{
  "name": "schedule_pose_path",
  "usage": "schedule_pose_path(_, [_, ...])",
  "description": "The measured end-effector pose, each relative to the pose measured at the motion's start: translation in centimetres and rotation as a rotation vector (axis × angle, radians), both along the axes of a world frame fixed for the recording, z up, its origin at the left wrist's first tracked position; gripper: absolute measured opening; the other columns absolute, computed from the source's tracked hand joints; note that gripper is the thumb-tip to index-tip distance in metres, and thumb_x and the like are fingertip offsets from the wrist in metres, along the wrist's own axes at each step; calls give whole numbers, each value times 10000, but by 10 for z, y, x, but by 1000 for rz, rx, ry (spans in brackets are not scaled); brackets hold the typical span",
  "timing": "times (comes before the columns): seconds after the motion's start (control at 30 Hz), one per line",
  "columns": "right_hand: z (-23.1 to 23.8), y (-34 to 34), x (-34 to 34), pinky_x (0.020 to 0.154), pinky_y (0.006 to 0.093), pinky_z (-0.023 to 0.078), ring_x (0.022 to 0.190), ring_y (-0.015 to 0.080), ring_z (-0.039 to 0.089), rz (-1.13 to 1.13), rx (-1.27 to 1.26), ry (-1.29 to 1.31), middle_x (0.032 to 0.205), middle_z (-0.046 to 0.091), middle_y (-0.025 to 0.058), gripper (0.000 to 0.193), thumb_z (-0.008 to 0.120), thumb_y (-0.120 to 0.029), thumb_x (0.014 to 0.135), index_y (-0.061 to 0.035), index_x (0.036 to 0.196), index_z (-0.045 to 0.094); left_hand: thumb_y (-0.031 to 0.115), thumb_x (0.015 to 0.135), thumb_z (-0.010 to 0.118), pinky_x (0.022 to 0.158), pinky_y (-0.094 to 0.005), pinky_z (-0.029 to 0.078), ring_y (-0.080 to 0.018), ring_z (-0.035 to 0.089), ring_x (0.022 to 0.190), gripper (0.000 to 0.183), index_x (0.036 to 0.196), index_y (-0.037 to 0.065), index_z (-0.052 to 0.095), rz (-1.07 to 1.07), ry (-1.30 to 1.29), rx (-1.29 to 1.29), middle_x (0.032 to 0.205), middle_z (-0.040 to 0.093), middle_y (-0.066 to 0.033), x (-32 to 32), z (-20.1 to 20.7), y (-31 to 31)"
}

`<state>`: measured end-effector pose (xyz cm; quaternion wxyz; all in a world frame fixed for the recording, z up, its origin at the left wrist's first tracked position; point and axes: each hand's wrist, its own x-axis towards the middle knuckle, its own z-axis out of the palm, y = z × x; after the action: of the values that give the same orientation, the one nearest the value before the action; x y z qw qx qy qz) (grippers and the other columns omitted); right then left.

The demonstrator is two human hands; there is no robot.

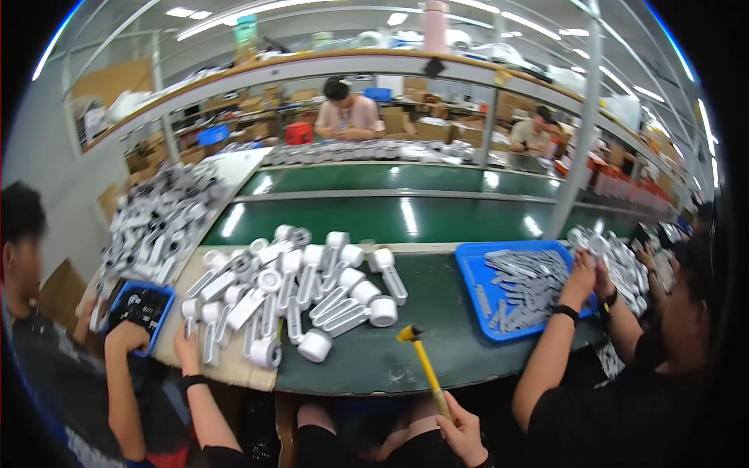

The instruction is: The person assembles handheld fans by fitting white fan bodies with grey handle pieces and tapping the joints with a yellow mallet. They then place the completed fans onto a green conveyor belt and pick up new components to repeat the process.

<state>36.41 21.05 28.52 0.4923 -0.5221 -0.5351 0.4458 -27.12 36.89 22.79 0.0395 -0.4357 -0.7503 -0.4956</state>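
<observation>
My right hand (463, 430) is wrapped round the lower end of a hammer (427, 365) with a yellow handle and a small yellow-and-black head, raised over the front edge of the green worktable (421, 312). At the left side of the pile, the fingers of my left hand (187, 349) are closed on the handle of a white plastic part (191, 310) with a round head. Beside it spreads a heap of similar white parts (292, 285), each with a drum-shaped head and a slotted handle, lying at many angles.
A blue tray (466, 273) of grey strips stands at right, with a co-worker's hands (581, 277) beyond it. At left, another person's hand (129, 337) reaches into a smaller blue tray (160, 327). More parts (164, 214) lie behind. A green conveyor (328, 218) and metal post (576, 171) stand ahead.
</observation>
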Motion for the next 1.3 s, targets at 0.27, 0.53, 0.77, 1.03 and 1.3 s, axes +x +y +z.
schedule_pose_path(0.27, [-4,-5,-17,660,266,500,730,102,596,-69,450,-114,914,693,65,514,677,-129,922,-29,1399,517,123,861,616,929,-459,454,-416,594,1003,452,1271,-62,568,-129,171,-437,1123,635,-268,12,39,31])
schedule_pose_path(0.53, [-15,18,-4,516,211,420,543,46,481,-2,3,152,725,560,-7,561,665,-97,919,-54,1444,471,111,866,667,855,-383,479,-297,635,951,237,1066,-15,683,-542,108,-29,1003,679,-169,226,85,-22])
schedule_pose_path(0.77, [0,77,-3,475,204,395,525,39,468,55,-35,277,665,511,-43,670,684,-125,919,-123,1512,373,129,860,701,691,-315,500,-220,662,756,157,926,-12,723,-846,2,-20,830,700,-137,376,56,-28])
schedule_pose_path(1.03, [-29,109,-7,456,216,392,498,40,454,108,-13,287,627,504,-43,657,663,-134,924,-137,1514,373,141,886,648,685,-446,465,-350,592,753,104,880,41,676,-775,304,126,784,605,-147,411,56,-42])
schedule_pose_path(1.3, [-23,102,-10,489,224,412,516,46,466,52,26,226,638,510,-37,646,648,-137,933,-141,1517,370,101,872,653,696,-442,470,-363,588,767,76,883,29,675,-807,307,112,795,600,-156,410,57,-39])
